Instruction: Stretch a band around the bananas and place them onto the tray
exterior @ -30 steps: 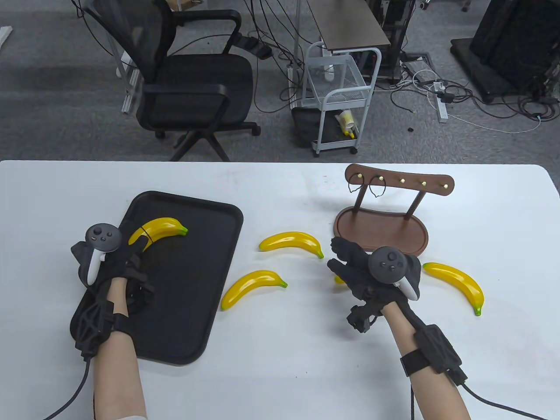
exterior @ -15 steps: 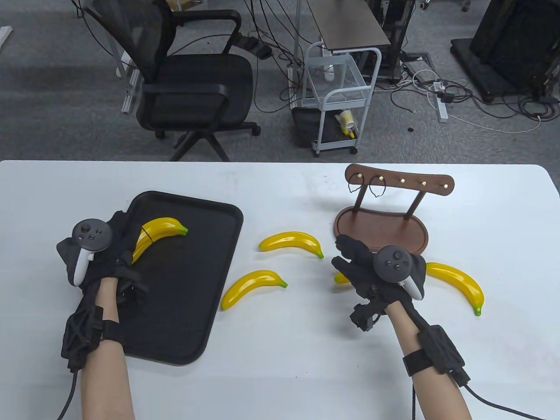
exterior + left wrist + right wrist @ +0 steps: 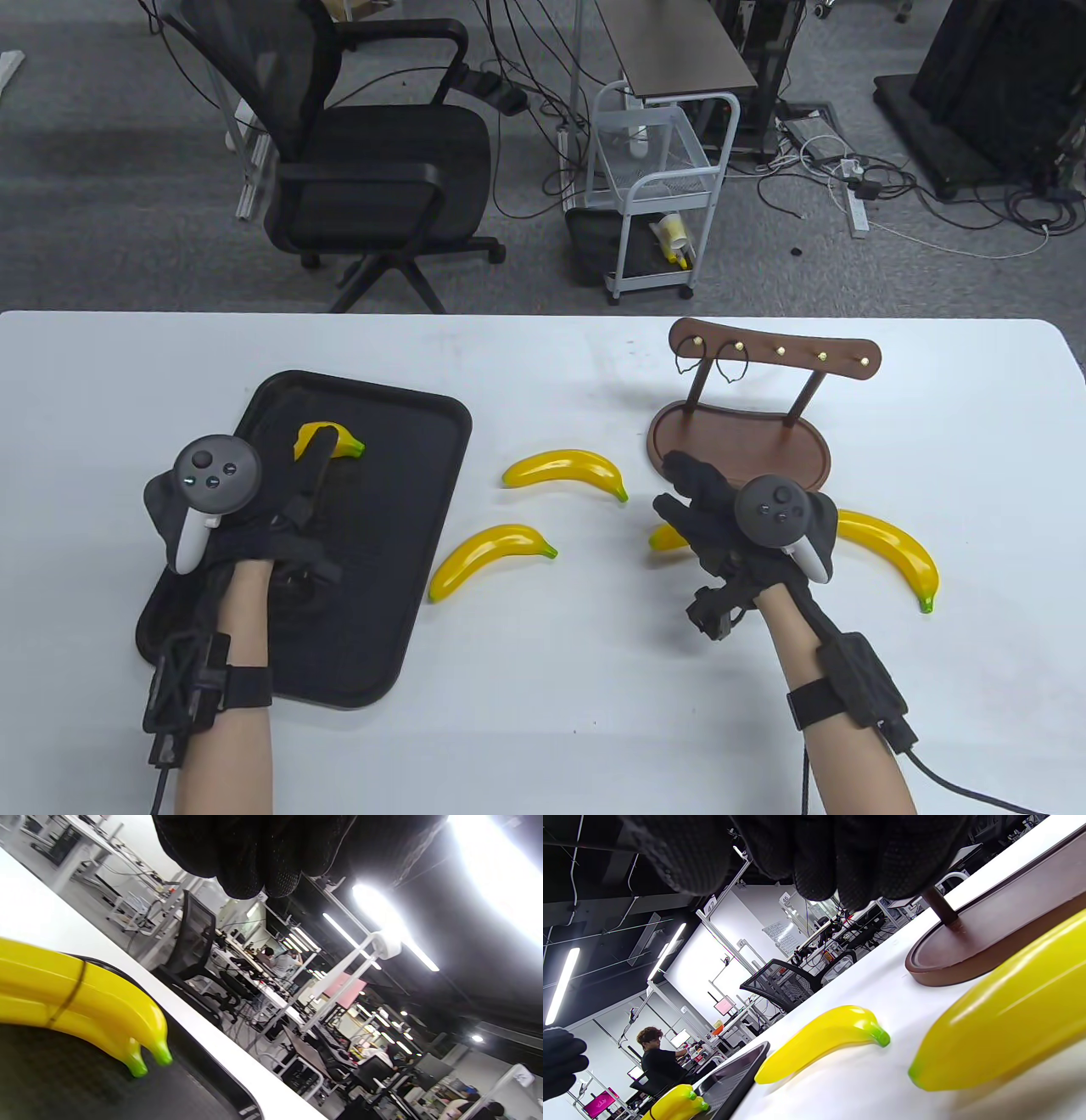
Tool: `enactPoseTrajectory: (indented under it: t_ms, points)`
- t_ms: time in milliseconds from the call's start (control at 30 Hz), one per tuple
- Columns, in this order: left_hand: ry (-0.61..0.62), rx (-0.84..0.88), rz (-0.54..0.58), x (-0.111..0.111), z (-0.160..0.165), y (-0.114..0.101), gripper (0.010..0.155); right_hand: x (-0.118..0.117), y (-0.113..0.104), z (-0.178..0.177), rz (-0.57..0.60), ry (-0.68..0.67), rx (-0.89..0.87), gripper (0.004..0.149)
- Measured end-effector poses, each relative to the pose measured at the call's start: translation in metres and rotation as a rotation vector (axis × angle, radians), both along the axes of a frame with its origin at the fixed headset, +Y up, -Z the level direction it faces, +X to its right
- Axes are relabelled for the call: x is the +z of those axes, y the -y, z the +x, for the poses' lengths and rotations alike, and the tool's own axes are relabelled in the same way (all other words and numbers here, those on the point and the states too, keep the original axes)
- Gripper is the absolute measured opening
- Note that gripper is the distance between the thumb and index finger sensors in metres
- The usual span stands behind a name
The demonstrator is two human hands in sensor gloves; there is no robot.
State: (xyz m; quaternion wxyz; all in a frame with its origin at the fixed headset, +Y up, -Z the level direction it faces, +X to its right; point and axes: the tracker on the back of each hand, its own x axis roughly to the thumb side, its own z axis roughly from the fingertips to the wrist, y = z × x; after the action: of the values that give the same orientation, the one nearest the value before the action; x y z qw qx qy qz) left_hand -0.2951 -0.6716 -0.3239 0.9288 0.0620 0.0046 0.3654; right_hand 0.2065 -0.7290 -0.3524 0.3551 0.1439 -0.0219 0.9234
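Observation:
Two yellow bananas bound by a thin dark band [image 3: 68, 997] lie as a pair [image 3: 344, 442] at the far end of the black tray [image 3: 399, 509]. My left hand [image 3: 293, 509] is over the tray with straight fingers reaching across the pair, holding nothing. In the left wrist view the banded pair [image 3: 97, 1010] lies free below the fingertips [image 3: 254, 861]. My right hand [image 3: 700, 505] hovers, fingers relaxed, over a loose banana [image 3: 666, 537] in front of the stand. Other loose bananas lie at centre [image 3: 564, 471], near the tray [image 3: 488, 556] and at right [image 3: 891, 556].
A brown wooden stand [image 3: 738, 441] with a peg rail has two dark bands [image 3: 689, 363] hanging from its left pegs. An office chair [image 3: 365, 170] and a white cart [image 3: 653, 195] stand beyond the table's far edge.
My left hand swung out past the tray's left edge, then came back right, and its fingers now cover most of the banded pair. The right hand drifted slightly right and toward me.

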Motion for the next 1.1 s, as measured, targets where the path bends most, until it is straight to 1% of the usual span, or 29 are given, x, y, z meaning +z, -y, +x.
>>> enactPoseTrajectory:
  t_ms: [333, 433, 600, 700, 933, 1100]
  points:
    - [0.114, 0.016, 0.070, 0.012, 0.061, 0.008, 0.058, 0.000, -0.001, 0.002, 0.008, 0.008, -0.002, 0.065]
    - [0.151, 0.038, 0.061, 0.012, 0.077, 0.015, 0.058, 0.000, -0.001, 0.002, 0.011, 0.017, -0.001, 0.065]
    - [0.203, 0.009, 0.040, 0.012, 0.099, 0.028, 0.057, -0.001, 0.001, 0.004, 0.009, 0.035, -0.005, 0.064]
    - [0.230, -0.010, 0.031, 0.012, 0.107, 0.035, 0.057, -0.003, 0.001, 0.007, 0.010, 0.064, -0.012, 0.065]
    - [0.252, -0.002, 0.000, 0.013, 0.111, 0.048, 0.057, -0.010, 0.004, 0.022, -0.015, 0.165, -0.111, 0.065]
    - [0.250, -0.015, -0.026, 0.011, 0.111, 0.059, 0.057, -0.024, 0.006, 0.038, -0.069, 0.270, -0.220, 0.065]
